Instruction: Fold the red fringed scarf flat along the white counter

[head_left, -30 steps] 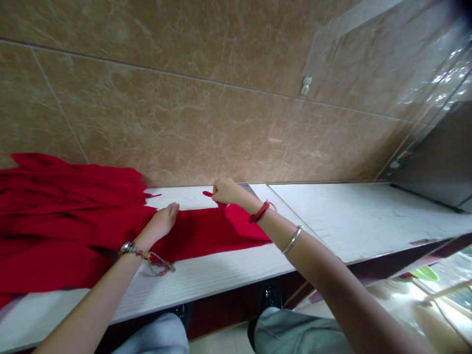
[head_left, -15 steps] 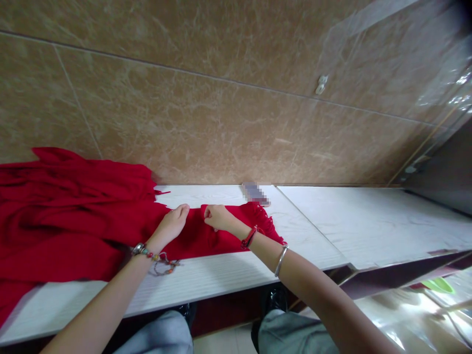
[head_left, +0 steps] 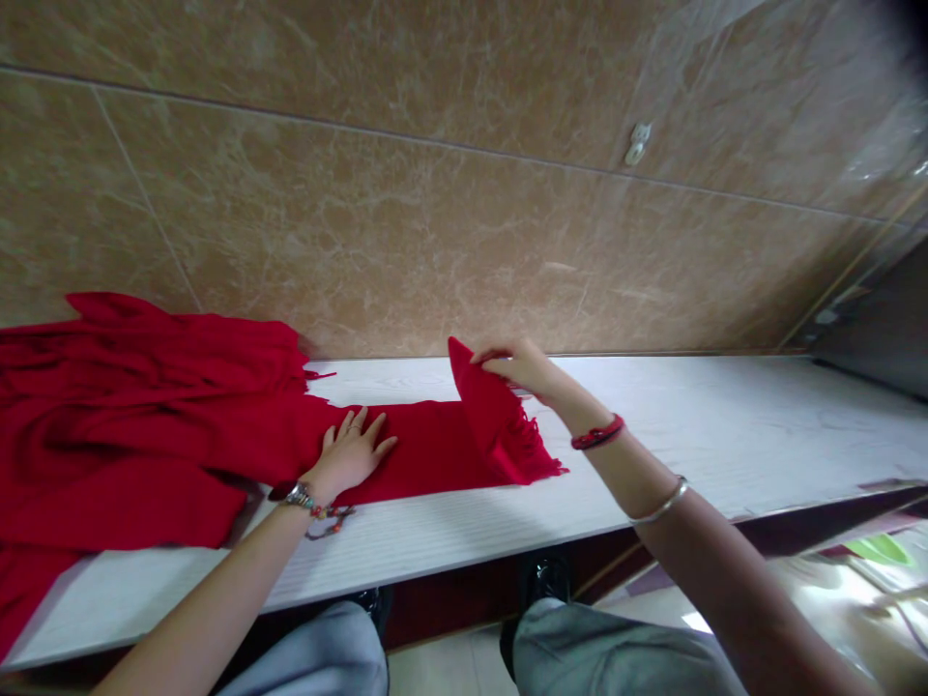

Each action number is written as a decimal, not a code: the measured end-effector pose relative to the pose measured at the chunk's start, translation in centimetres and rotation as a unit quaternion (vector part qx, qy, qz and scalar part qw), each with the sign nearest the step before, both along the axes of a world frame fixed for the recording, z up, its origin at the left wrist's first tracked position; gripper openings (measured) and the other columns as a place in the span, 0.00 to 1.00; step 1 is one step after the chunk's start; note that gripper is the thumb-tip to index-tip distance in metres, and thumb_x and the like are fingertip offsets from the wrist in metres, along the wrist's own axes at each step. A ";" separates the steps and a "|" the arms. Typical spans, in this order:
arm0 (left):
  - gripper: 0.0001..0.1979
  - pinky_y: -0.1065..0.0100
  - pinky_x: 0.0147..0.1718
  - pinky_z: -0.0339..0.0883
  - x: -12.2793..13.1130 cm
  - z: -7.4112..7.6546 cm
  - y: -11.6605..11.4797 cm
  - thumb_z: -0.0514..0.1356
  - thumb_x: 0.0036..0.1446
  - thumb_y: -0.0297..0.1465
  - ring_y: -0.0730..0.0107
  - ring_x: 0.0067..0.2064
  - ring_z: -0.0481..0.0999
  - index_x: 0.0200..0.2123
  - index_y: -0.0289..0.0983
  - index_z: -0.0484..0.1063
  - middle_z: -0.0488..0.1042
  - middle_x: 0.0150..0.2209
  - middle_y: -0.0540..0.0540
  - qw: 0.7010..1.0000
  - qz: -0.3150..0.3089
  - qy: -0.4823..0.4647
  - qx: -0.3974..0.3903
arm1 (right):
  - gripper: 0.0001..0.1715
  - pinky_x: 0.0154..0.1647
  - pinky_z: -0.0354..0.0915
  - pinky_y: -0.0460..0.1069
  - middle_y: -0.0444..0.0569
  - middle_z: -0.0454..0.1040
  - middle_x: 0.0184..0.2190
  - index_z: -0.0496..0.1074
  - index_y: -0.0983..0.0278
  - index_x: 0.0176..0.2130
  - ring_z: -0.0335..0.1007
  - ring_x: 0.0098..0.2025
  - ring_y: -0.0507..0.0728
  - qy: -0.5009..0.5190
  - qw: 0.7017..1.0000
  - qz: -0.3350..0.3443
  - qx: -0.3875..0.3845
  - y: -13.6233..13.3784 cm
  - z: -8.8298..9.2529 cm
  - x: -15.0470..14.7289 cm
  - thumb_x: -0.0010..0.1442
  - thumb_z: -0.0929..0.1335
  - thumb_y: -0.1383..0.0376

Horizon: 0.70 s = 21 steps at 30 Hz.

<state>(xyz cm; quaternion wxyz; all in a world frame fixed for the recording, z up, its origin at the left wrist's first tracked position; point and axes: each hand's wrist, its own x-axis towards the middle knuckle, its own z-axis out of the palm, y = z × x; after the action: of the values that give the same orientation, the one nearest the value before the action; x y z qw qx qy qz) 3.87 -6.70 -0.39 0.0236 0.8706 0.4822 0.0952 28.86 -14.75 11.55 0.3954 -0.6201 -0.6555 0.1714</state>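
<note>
CHANGE (approx. 0.5 s). R hand (head_left: 516, 365), previously low over the cloth nr the L hand (head_left: 350, 459), is now at 3-4 o'clock from view ctr., fingers and thumb closed on a raised edge. L hand, previously narrow, is now flat at 8 o'clock, fingers spread, palm down on the cloth. The red woven cloth strip with fringed end (head_left: 427, 449) previously lay nearly flat at the fringe; its R end now stands tilted, one corner peaked towards 12 o'clock.

EFFECT. Strip appears anchored by L hand while R hand handles the free end; alignment of that end is judged incomplete.

POSITION. Strip lies at 6-7 o'clock on the white wood-grain bench (head_left: 732, 416), its L end meeting the crumpled red cloth heap (head_left: 145, 387) at 9 o'clock. Whether strip and heap are 1 cloth or 2 cannot be told; the junction is obscured.

QTY.
- Hands: 2.
- Strip: 1. Heap: 1.
- R arm: red cord bracelet (head_left: 598, 433), 1; silver metal bangle (head_left: 661, 503), 1.
- Small white wall fitting (head_left: 638, 143), 1-2 o'clock: 1.
- Glossy black shoes (head_left: 549, 578), 5-7 o'clock: 2.
</note>
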 end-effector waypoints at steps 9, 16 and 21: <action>0.29 0.47 0.55 0.41 0.9 -0.6 0.6 0.42 0.57 0.46 0.53 0.63 0.40 0.60 0.44 0.49 0.43 0.63 0.42 0.996 0.056 0.046 -0.048 | 0.13 0.33 0.63 0.49 0.47 0.75 0.30 0.75 0.65 0.30 0.68 0.31 0.54 0.056 0.990 -0.127 -0.021 -6.8 0.2 17.8 0.42 0.67 0.62; 0.30 0.47 0.55 0.41 1.9 -1.0 0.9 0.42 0.56 0.46 0.53 0.63 0.40 0.60 0.44 0.49 0.42 0.63 0.43 0.996 0.045 0.054 -0.047 | 0.16 0.35 0.65 0.51 0.49 0.76 0.32 0.75 0.65 0.33 0.69 0.33 0.57 -0.001 0.975 -0.213 -0.060 -8.3 -4.8 25.7 0.44 0.65 0.62; 0.29 0.45 0.55 0.39 2.5 -0.5 0.5 0.41 0.57 0.45 0.53 0.63 0.38 0.61 0.45 0.45 0.40 0.64 0.45 0.996 0.030 0.062 -0.061 | 0.15 0.33 0.65 0.49 0.48 0.76 0.29 0.75 0.66 0.32 0.69 0.31 0.55 -0.057 0.971 -0.216 -0.080 -9.0 -8.1 28.4 0.45 0.63 0.64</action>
<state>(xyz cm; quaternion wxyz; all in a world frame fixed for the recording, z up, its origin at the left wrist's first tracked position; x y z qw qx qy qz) 6.33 -6.19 -0.93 0.0435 0.8567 0.5138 0.0121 57.25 -23.71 3.41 0.3342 -0.7856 -0.5114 0.0983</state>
